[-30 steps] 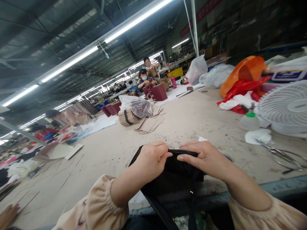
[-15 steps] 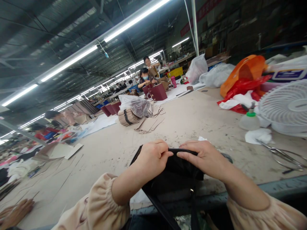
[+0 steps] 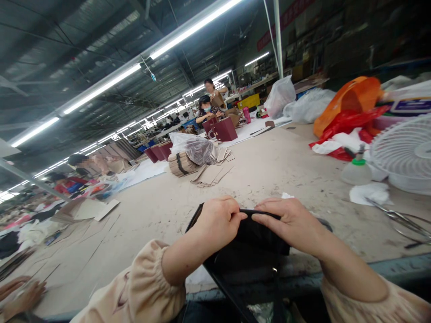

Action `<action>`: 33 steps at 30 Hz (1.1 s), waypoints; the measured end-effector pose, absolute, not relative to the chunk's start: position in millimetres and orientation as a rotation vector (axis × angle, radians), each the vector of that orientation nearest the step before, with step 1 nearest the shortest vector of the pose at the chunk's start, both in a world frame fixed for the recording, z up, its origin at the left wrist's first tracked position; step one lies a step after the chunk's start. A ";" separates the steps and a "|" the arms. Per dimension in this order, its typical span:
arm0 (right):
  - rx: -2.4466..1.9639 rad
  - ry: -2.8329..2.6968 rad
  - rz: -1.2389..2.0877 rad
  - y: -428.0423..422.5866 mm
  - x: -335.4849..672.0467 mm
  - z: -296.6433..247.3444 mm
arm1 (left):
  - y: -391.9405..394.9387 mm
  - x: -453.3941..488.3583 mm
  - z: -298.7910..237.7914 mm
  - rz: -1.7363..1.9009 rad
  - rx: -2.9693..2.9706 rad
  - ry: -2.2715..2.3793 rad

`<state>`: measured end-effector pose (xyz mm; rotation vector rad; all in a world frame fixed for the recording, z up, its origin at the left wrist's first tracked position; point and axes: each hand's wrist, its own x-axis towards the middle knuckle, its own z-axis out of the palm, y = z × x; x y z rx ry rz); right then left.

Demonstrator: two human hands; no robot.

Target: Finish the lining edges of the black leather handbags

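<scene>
A black bag (image 3: pixel 249 255) with straps hangs over the near edge of the worktable, close to me. My left hand (image 3: pixel 220 220) is closed, pinching the bag's top edge between thumb and fingers. Just to its right, my right hand (image 3: pixel 286 220) grips the same edge, thumb on the near side and fingers over the far side. A short stretch of the dark rim shows between the two thumbs. The bag's inside is dark, and part of its left side is hidden behind my left forearm.
The worktable (image 3: pixel 151 215) carries cardboard pieces (image 3: pixel 210 175) and a bundle under clear plastic. To the right lie scissors (image 3: pixel 404 220), a green-topped bottle (image 3: pixel 357 170) and a white fan (image 3: pixel 407 152). A co-worker's hands (image 3: pixel 25 294) are at lower left. Maroon bags (image 3: pixel 225 129) stand farther back.
The view has shifted slightly, so everything sits a little farther right. Both hands keep their grip on the bag's edge. The co-worker's hands at lower left have moved.
</scene>
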<state>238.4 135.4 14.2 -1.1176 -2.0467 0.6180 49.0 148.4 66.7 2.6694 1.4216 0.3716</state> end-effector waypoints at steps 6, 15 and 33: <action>-1.185 -2.085 0.523 128.1 244.3 13.6 | 150.7 48.0 65.2 0.367 2.684 1.433; -1.280 -1.979 0.402 134.3 232.1 13.4 | 157.4 48.1 72.8 0.321 2.695 1.366; -1.292 -1.909 0.412 142.5 232.0 8.2 | 171.4 22.3 81.5 0.276 2.619 1.453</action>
